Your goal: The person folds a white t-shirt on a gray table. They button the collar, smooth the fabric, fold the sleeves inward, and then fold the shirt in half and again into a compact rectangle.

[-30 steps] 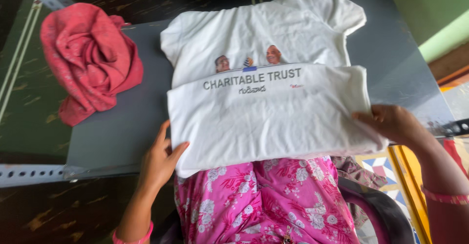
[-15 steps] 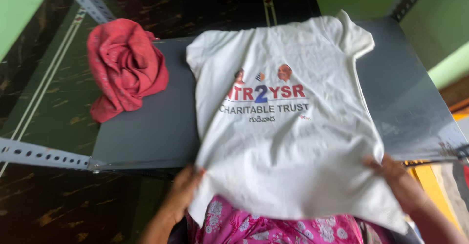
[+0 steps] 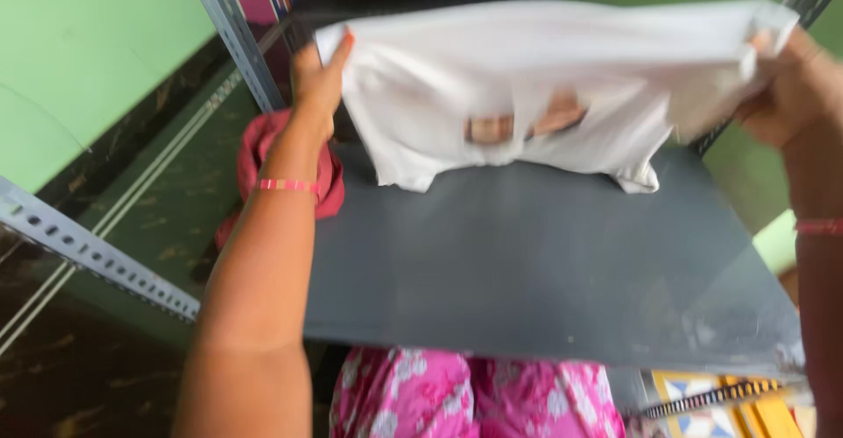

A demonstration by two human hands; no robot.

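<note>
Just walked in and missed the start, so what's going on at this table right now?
A person is holding a white T-shirt up in the air with both hands, above a grey table. The left hand grips one upper corner and the right hand grips the other, so the shirt hangs stretched between them, its lower edge close to the tabletop. A crumpled red cloth lies at the table's far left, partly hidden behind the left forearm. The picture is blurred.
</note>
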